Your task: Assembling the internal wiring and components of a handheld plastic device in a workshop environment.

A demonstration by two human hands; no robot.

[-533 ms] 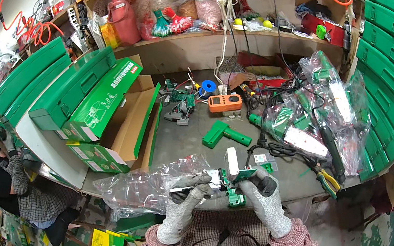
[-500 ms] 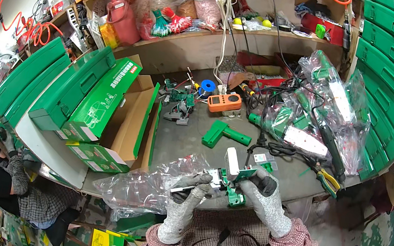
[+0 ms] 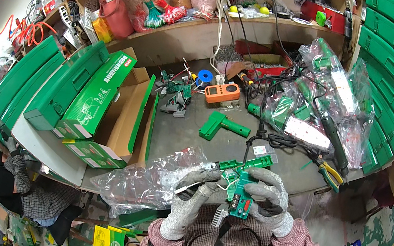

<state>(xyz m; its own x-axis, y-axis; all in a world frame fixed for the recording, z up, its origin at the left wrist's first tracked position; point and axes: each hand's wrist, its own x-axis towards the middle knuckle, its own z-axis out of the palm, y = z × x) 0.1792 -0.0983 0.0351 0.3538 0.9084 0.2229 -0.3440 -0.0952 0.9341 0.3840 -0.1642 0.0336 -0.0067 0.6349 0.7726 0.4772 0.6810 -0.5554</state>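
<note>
My right hand (image 3: 270, 202), in a grey work glove, grips a green circuit board (image 3: 244, 192) that stands on edge with a red part and a finned metal heat sink (image 3: 219, 215) at its lower end. My left hand (image 3: 196, 188), gloved too, is closed beside the board, a thin white-ended stick (image 3: 183, 189) showing between its fingers; its kind cannot be made out. Thin pale wires run between the left fingertips and the board. Just beyond, a green plastic housing part (image 3: 259, 162) lies partly behind the board, with a black cord leading toward it.
A green pistol-shaped shell (image 3: 217, 125), an orange meter (image 3: 222, 93) and loose boards (image 3: 177, 89) lie on the grey bench. Clear bags (image 3: 144, 182) spread at its front edge. Pliers (image 3: 330, 175) and bagged tools sit right. Open cartons (image 3: 127, 116) and green cases stand left; a co-worker sits beyond.
The board has been turned over in my right hand: its component side and heat sink now face up. The green housing part has come into view behind it. My left hand stays close by.
</note>
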